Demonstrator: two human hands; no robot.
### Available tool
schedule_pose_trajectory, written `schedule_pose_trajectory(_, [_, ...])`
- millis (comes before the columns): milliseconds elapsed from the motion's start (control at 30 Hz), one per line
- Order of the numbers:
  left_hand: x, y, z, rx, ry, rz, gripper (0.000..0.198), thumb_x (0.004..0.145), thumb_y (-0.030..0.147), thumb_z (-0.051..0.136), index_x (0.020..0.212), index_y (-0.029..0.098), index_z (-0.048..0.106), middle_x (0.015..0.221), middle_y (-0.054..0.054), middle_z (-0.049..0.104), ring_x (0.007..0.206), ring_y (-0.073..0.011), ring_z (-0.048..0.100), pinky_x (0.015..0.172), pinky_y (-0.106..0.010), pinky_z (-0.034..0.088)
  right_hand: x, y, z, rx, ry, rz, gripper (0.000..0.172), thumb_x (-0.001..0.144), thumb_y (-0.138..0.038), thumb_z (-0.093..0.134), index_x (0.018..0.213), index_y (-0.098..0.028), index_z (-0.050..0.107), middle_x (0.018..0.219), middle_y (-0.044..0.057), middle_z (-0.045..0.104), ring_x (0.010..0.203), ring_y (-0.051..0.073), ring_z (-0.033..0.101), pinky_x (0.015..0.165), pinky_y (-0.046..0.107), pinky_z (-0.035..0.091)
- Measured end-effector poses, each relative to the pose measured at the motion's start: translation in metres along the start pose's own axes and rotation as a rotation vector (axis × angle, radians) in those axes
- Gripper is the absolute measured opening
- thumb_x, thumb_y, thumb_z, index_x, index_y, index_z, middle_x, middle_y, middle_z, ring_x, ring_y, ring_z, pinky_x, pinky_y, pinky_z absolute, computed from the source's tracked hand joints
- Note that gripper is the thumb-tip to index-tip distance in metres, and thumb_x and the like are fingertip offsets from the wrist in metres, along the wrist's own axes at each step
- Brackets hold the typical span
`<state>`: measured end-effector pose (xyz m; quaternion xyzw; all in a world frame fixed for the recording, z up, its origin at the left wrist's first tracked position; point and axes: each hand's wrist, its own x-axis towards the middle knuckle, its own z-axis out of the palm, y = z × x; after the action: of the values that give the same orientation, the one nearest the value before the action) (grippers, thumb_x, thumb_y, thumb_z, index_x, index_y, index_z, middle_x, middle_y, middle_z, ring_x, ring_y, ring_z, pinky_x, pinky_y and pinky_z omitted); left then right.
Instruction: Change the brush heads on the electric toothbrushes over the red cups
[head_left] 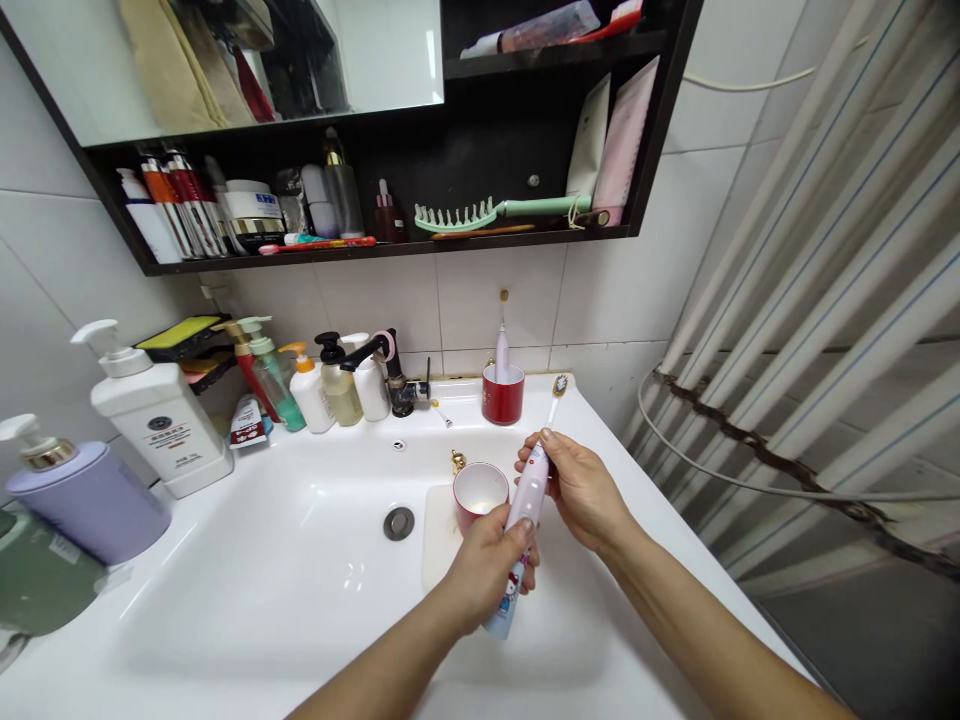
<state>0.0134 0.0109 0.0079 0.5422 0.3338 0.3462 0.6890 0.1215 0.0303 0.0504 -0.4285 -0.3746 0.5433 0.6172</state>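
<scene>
Both hands hold a pink electric toothbrush (531, 490) above the right side of the white sink (300, 540). My left hand (487, 570) is wrapped round its lower body. My right hand (581, 490) grips its upper part, just below the neck. The brush head (559, 385) points up and away. A red cup (480, 493) with a white inside stands just left of my hands on the sink's edge.
A second red cup (502, 392) with another brush stands at the back by the black tap (390, 370). Pump bottles (161, 420) line the left and back rim. A dark shelf (390, 215) with toiletries and a green comb hangs above. A striped curtain (825, 330) is to the right.
</scene>
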Motion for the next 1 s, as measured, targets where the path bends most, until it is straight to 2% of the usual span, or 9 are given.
schedule_pose_trajectory(200, [0.0,0.001,0.0,-0.005,0.004,-0.002,0.021,0.066,0.035,0.04,0.071,0.014,0.038,0.054,0.004,0.042,0.039,-0.0034,0.038,0.041,-0.018,0.03,0.0,0.0,-0.002,-0.086,-0.011,-0.013,0.023,0.063,-0.037,0.047,0.07,-0.016,0.052,0.06,-0.001,0.053,0.054,0.008,0.048,0.053,0.021,0.039])
schedule_pose_trajectory(267, [0.001,0.003,-0.002,0.02,0.024,0.012,0.019,0.064,0.031,0.045,0.071,0.014,0.038,0.054,0.004,0.041,0.04,-0.0037,0.039,0.042,-0.018,0.031,-0.001,0.0,-0.002,-0.167,-0.067,-0.014,0.025,0.06,-0.034,0.051,0.077,-0.016,0.052,0.064,-0.001,0.053,0.055,0.008,0.047,0.054,0.022,0.039])
schedule_pose_trajectory(400, [0.007,0.009,-0.018,0.096,0.078,0.132,0.019,0.061,0.026,0.048,0.075,0.014,0.042,0.06,0.002,0.045,0.049,-0.0062,0.043,0.05,-0.02,0.034,0.004,0.001,0.003,-0.281,-0.159,-0.085,0.028,0.059,-0.032,0.052,0.081,-0.014,0.05,0.067,0.001,0.054,0.06,0.011,0.048,0.059,0.025,0.039])
schedule_pose_trajectory(467, [0.011,0.011,-0.032,0.171,0.189,0.206,0.024,0.06,0.023,0.048,0.082,0.014,0.043,0.07,-0.001,0.048,0.061,-0.0091,0.046,0.058,-0.022,0.036,0.014,-0.001,0.007,-0.362,-0.074,-0.235,0.026,0.061,-0.033,0.048,0.079,-0.014,0.05,0.069,0.002,0.054,0.063,0.011,0.048,0.06,0.025,0.039])
schedule_pose_trajectory(533, [0.013,0.012,-0.046,0.338,0.369,0.228,0.024,0.061,0.022,0.046,0.084,0.015,0.044,0.077,-0.004,0.049,0.071,-0.0115,0.046,0.066,-0.025,0.036,0.029,-0.002,0.012,-0.474,0.022,-0.38,0.025,0.064,-0.033,0.043,0.08,-0.015,0.049,0.071,0.002,0.054,0.063,0.012,0.047,0.059,0.024,0.039])
schedule_pose_trajectory(633, [0.013,0.007,-0.056,0.74,0.543,0.248,0.018,0.06,0.019,0.045,0.077,0.016,0.047,0.081,-0.004,0.049,0.076,-0.0138,0.044,0.071,-0.028,0.034,0.05,0.005,0.016,-0.591,0.052,-0.435,0.023,0.063,-0.032,0.043,0.077,-0.015,0.051,0.067,0.002,0.055,0.061,0.012,0.047,0.057,0.024,0.038])
schedule_pose_trajectory(700, [0.012,0.002,-0.052,0.964,0.507,0.281,0.019,0.058,0.016,0.045,0.076,0.017,0.049,0.083,-0.003,0.048,0.08,-0.0149,0.043,0.072,-0.028,0.033,0.057,0.016,0.017,-0.655,0.046,-0.427,0.02,0.06,-0.03,0.045,0.072,-0.016,0.053,0.064,0.001,0.056,0.058,0.013,0.047,0.056,0.025,0.037])
schedule_pose_trajectory(833, [0.016,-0.009,-0.039,1.247,0.305,0.25,0.019,0.058,0.014,0.044,0.074,0.017,0.053,0.081,-0.005,0.051,0.081,-0.0186,0.041,0.07,-0.03,0.033,0.058,0.04,0.018,-0.762,0.016,-0.41,0.015,0.059,-0.027,0.046,0.066,-0.018,0.056,0.058,0.0,0.057,0.055,0.014,0.047,0.054,0.025,0.035])
schedule_pose_trajectory(1000, [0.02,-0.01,-0.039,1.317,0.277,0.227,0.017,0.061,0.012,0.039,0.066,0.016,0.055,0.072,-0.006,0.052,0.077,-0.0196,0.043,0.066,-0.031,0.033,0.055,0.049,0.021,-0.821,-0.016,-0.416,0.014,0.06,-0.026,0.045,0.064,-0.019,0.056,0.057,0.0,0.058,0.054,0.015,0.049,0.052,0.024,0.035])
